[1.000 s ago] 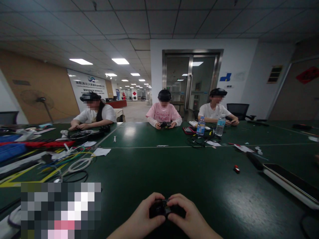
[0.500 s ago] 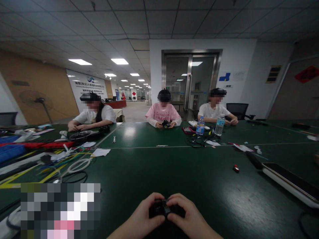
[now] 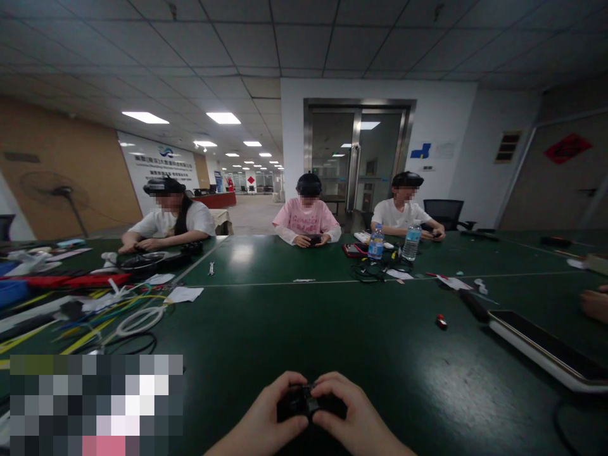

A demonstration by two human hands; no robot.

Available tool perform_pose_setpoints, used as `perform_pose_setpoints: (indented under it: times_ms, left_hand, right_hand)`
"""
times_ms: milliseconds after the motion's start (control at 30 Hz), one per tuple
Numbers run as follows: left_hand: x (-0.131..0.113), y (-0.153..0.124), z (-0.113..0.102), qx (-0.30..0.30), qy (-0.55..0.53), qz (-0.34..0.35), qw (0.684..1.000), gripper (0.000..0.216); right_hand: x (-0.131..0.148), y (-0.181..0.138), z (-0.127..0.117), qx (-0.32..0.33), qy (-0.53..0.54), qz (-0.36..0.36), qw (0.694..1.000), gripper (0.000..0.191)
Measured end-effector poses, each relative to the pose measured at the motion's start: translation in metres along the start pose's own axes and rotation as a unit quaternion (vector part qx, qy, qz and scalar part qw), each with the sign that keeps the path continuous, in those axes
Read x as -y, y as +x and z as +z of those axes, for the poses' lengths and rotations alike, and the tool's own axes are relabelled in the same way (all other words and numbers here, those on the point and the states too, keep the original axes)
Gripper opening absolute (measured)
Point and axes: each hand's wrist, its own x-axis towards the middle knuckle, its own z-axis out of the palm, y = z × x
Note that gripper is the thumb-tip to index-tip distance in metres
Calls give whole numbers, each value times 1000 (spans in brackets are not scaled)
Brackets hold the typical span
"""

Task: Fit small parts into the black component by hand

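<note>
Low in the middle of the view, my left hand (image 3: 266,418) and my right hand (image 3: 349,415) are both closed around a small black part (image 3: 300,403) just above the dark green table (image 3: 304,329). The fingertips of both hands meet over the part and hide most of it. Its shape is too dark to make out.
Coloured cables and a white coil (image 3: 137,320) lie at the left. A phone (image 3: 541,342) lies at the right, a small red piece (image 3: 441,321) near it. Three people sit across the table, with two water bottles (image 3: 376,242) nearby. Another person's hand (image 3: 596,303) shows at the right edge.
The view has shifted slightly to the right and down. My hands stay closed on the black part in the same place.
</note>
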Motion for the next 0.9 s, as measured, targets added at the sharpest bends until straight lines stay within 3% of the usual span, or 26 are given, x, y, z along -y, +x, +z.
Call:
perform_pose_setpoints:
  times_ms: [900]
  left_hand:
    - [2,1,0,3,6,-2,1000,38]
  right_hand:
    - [5,-1,-1,2,5,4,1000,20]
